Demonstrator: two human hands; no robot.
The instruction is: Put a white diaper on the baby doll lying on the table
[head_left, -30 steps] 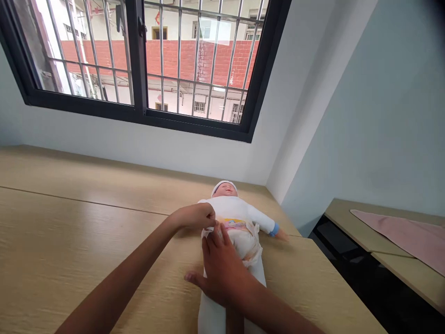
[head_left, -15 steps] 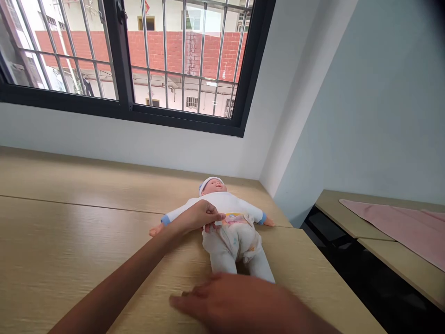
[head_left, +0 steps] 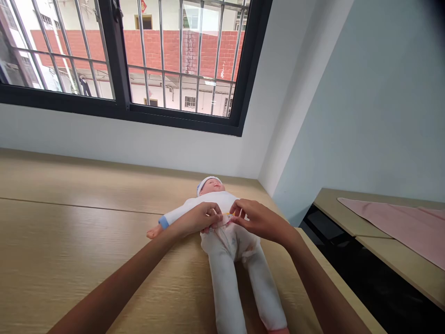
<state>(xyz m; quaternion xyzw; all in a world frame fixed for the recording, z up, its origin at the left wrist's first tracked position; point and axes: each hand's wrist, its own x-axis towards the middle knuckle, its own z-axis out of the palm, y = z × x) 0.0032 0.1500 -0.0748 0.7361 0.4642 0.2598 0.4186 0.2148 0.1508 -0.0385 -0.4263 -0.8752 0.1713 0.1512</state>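
A baby doll [head_left: 227,287] in a white outfit with blue cuffs and a white cap lies on its back on the wooden table. Around its hips, over the white leggings, sits a white diaper [head_left: 222,241] with a coloured print at the waist. My left hand [head_left: 205,217] pinches the diaper's waist on the left side. Opposite it, my right hand [head_left: 248,217] has its thumb and fingertips at the front of the waistband, pinched at its edge. The doll's right-side arm is hidden behind my right hand.
The wooden table [head_left: 86,264] runs up to the wall under a barred window [head_left: 181,60]. Beyond its right edge is a dark gap, then another table bearing a pink cloth [head_left: 392,222].
My right hand has moved from low over the doll's legs up to the diaper's waistband. My left hand stays pinched at the waist.
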